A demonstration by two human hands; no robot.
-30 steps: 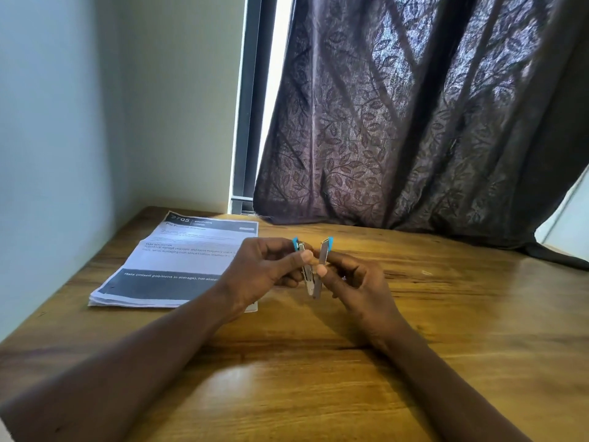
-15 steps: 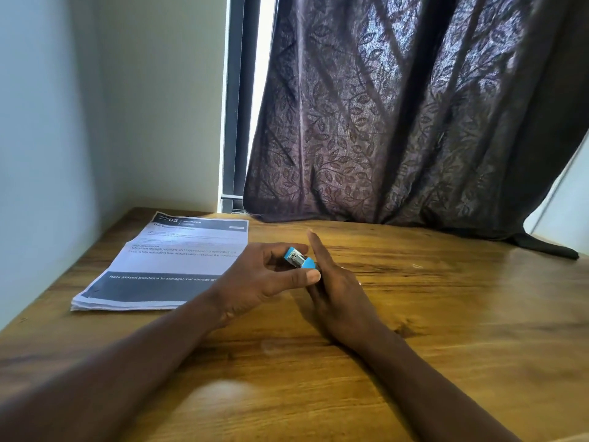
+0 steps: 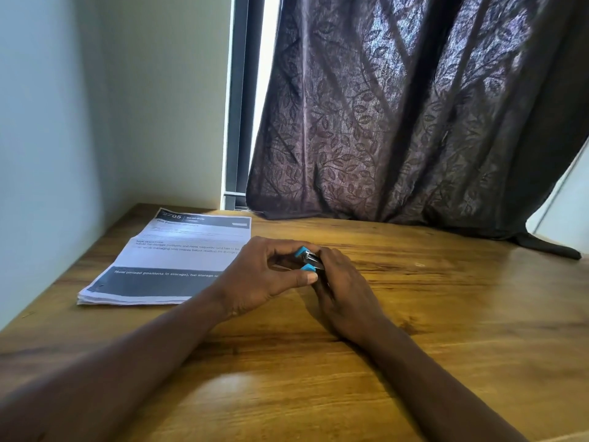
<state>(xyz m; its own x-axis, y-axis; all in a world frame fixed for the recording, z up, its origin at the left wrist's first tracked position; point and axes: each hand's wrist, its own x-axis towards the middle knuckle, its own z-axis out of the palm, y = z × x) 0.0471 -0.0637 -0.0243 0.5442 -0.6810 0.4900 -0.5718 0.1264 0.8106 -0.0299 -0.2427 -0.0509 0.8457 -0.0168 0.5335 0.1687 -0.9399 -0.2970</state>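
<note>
A small metal stapler [image 3: 308, 260] with blue ends sits between my two hands above the middle of the wooden table [image 3: 446, 314]. My left hand [image 3: 261, 275] curls around it, thumb at its near blue end and fingers over the far end. My right hand [image 3: 344, 288] grips the stapler's right side, fingers folded over it. Most of the stapler's body is hidden by my fingers.
A stack of printed paper sheets [image 3: 169, 260] lies on the table's left side, near the pale wall [image 3: 63, 122]. A dark leaf-patterned curtain [image 3: 414, 122] hangs over the table's back edge, its corner draped at the far right.
The stapler stood upright and open between my fingertips a second ago. My hands have since lowered it toward the table, lying sideways, with both blue ends showing again.
</note>
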